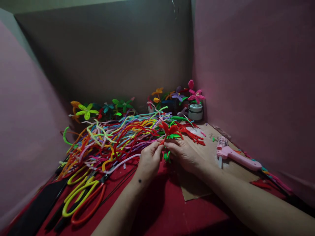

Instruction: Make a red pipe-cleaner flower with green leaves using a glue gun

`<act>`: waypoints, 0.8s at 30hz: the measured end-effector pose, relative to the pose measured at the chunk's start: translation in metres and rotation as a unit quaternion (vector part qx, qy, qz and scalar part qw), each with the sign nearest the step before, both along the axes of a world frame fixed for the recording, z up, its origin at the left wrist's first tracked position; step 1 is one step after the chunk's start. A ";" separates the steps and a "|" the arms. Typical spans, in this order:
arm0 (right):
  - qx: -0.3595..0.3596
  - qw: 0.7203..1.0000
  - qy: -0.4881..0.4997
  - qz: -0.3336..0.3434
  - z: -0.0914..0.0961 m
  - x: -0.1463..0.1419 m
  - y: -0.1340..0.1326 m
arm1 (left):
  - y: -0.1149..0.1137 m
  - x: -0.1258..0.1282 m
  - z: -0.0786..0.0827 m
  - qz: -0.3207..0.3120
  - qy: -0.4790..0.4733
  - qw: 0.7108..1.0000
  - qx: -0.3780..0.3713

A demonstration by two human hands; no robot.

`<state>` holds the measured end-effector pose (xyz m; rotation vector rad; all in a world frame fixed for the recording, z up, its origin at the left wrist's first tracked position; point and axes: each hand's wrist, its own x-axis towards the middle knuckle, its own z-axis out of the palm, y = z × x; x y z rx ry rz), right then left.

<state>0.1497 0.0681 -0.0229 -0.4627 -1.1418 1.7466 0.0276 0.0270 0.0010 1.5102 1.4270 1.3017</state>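
Both my hands meet in the middle of the red table over a red pipe-cleaner flower point(169, 129) with green leaves. My left hand point(149, 160) pinches its stem just below the red petals. My right hand point(183, 152) has its fingers closed on the green part of the stem from the right. A green piece point(167, 157) hangs between the two hands. A big heap of loose pipe cleaners point(115, 137) in many colours lies just behind and to the left of my hands.
Finished pipe-cleaner flowers point(195, 95) stand along the back wall, with a small round white container point(196, 112) at right. A pink glue gun point(233, 154) lies on a cardboard sheet point(209, 144). Scissors with yellow and red handles point(83, 196) lie front left. Pink walls enclose the table.
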 end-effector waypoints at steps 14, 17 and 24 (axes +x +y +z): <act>-0.012 0.999 0.045 0.015 0.003 0.003 -0.001 | -0.002 -0.004 0.003 -0.163 -0.292 0.927 -0.169; 0.009 0.999 0.045 0.024 0.005 0.004 -0.001 | -0.001 -0.006 0.002 -0.191 -0.324 0.910 -0.174; 0.041 0.998 0.045 0.015 0.003 0.002 0.000 | -0.003 -0.006 0.002 -0.231 -0.353 0.888 -0.181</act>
